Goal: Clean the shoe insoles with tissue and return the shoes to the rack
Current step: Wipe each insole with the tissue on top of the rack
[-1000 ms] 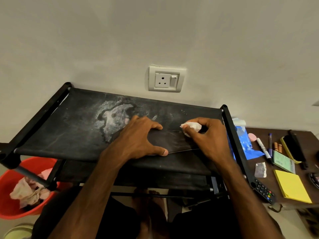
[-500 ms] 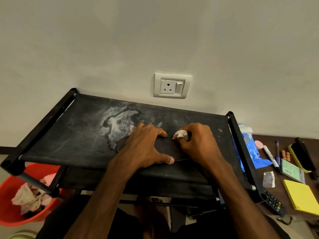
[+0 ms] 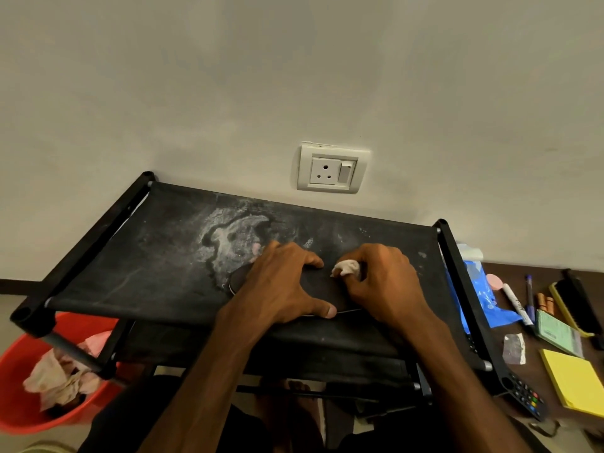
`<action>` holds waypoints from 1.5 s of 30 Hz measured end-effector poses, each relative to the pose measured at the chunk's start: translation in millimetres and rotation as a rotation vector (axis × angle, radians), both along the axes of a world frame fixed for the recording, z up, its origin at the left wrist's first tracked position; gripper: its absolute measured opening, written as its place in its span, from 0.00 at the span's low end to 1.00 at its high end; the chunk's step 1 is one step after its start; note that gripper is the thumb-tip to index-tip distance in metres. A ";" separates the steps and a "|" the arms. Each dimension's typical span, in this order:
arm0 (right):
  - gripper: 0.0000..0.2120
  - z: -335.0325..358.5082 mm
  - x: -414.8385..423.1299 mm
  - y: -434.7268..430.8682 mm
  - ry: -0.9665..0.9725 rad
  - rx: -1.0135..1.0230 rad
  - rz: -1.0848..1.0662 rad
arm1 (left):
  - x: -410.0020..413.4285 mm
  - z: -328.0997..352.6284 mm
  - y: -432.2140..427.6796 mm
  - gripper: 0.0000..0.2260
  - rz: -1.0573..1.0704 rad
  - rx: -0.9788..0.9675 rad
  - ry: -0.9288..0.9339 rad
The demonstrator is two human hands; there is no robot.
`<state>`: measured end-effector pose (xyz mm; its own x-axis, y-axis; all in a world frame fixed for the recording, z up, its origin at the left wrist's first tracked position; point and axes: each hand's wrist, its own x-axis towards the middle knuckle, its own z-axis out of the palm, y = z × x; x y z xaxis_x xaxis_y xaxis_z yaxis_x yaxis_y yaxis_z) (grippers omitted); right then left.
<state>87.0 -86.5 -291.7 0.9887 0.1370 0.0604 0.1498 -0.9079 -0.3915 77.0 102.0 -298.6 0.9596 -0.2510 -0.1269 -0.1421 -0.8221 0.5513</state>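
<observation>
A black insole (image 3: pixel 240 281) lies flat on the top shelf of the black fabric shoe rack (image 3: pixel 137 256), mostly hidden under my hands. My left hand (image 3: pixel 284 286) is spread over it, fingers and thumb pressing it down. Just to the right, my right hand (image 3: pixel 382 286) pinches a crumpled white tissue (image 3: pixel 346 268) against the insole's surface. No shoes show on the rack's top shelf; the lower shelves are dark and mostly hidden.
A whitish stain (image 3: pixel 228 240) marks the rack fabric. A red bucket (image 3: pixel 19 380) with used tissues sits at lower left. A brown table (image 3: pixel 542 351) at right holds a blue bag (image 3: pixel 480 299), pens, yellow sticky notes (image 3: pixel 572 380) and a remote (image 3: pixel 526 398). A wall socket (image 3: pixel 331 168) is behind.
My right hand has slid the tissue leftward along the insole, closer to my left hand. The camera has tilted, so the rack sits lower in view.
</observation>
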 end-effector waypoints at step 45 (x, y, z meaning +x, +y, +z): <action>0.09 -1.6 17.1 -0.5 0.055 0.032 0.085 | 0.7 0.9 -2.3 0.37 0.039 -0.016 0.011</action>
